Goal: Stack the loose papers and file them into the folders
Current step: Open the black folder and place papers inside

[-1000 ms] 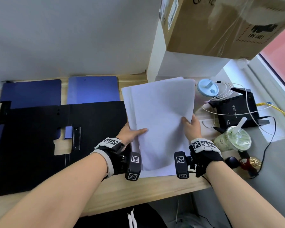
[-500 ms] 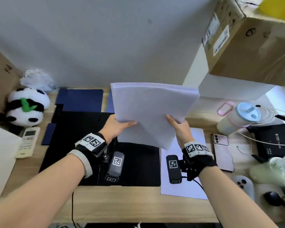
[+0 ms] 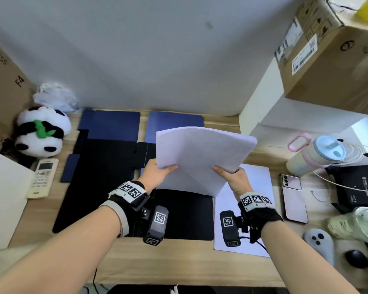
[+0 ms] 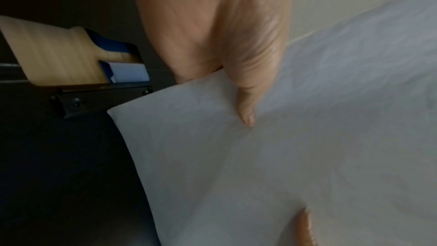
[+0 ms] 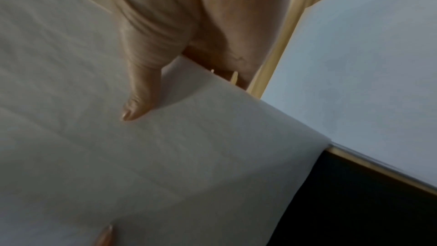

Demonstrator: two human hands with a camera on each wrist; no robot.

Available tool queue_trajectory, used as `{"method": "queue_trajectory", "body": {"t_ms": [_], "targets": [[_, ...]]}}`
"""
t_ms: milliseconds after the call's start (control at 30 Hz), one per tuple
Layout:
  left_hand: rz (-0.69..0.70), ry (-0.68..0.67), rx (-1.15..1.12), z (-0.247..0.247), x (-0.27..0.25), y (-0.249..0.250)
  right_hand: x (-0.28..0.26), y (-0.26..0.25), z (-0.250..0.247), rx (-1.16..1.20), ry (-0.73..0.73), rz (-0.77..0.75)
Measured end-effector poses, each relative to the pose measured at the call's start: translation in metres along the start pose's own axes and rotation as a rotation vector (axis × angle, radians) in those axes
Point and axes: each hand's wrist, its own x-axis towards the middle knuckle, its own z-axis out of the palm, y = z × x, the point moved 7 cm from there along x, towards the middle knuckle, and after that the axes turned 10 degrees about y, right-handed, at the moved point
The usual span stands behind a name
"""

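A stack of white papers (image 3: 200, 158) hangs above the desk, held at both side edges. My left hand (image 3: 159, 171) pinches its left edge, thumb on top (image 4: 246, 108). My right hand (image 3: 232, 177) pinches the right edge, thumb on top (image 5: 139, 100). Under the stack lies an open black folder (image 3: 106, 187) with a metal clip (image 4: 94, 98). Two blue folders (image 3: 113, 124) lie behind it by the wall. One loose white sheet (image 3: 257, 187) stays flat on the desk under my right wrist.
Left of the folders are a panda plush (image 3: 40, 134), a white remote (image 3: 43, 177) and a white board (image 3: 2, 198). To the right lie a phone (image 3: 293, 198), a pink-handled tumbler (image 3: 314, 155), a black router with cables (image 3: 357, 187), a drink cup (image 3: 353, 225) and a grey controller (image 3: 319, 242). A cardboard box (image 3: 331, 56) overhangs top right.
The paper stack went from lying flat on the desk to lifted in both hands over the black folder, leaving one sheet on the desk. The head view swung left and up.
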Motion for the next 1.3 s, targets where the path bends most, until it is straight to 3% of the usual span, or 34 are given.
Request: {"method": "queue_trajectory", "body": {"t_ms": [267, 433, 600, 733, 900, 1033, 1167, 1300], "targets": [[0.007, -0.041, -0.081, 0.004, -0.001, 0.011, -0.001, -0.018, -0.006, 0.029, 0.005, -0.094], [-0.002, -0.076, 0.048, 0.007, -0.003, -0.001, -0.004, -0.007, -0.008, -0.096, 0.019, -0.09], [-0.048, -0.096, 0.019, 0.004, 0.004, 0.004, 0.003, -0.021, -0.004, -0.248, 0.088, -0.232], [-0.176, -0.164, 0.048, -0.005, 0.005, -0.015, 0.012, 0.003, 0.001, -0.362, 0.061, -0.098], [-0.425, -0.034, 0.082, -0.043, 0.0, -0.063, 0.008, 0.054, -0.004, -0.426, 0.119, 0.073], [-0.57, 0.034, 0.223, -0.064, 0.0, -0.101, 0.002, 0.078, 0.0, -0.52, 0.076, 0.141], [-0.521, 0.037, 0.462, -0.064, 0.011, -0.115, 0.003, 0.087, 0.005, -0.571, 0.068, 0.178], [-0.42, -0.107, 0.715, -0.045, 0.021, -0.118, 0.007, 0.089, 0.016, -0.585, 0.066, 0.187]]}}
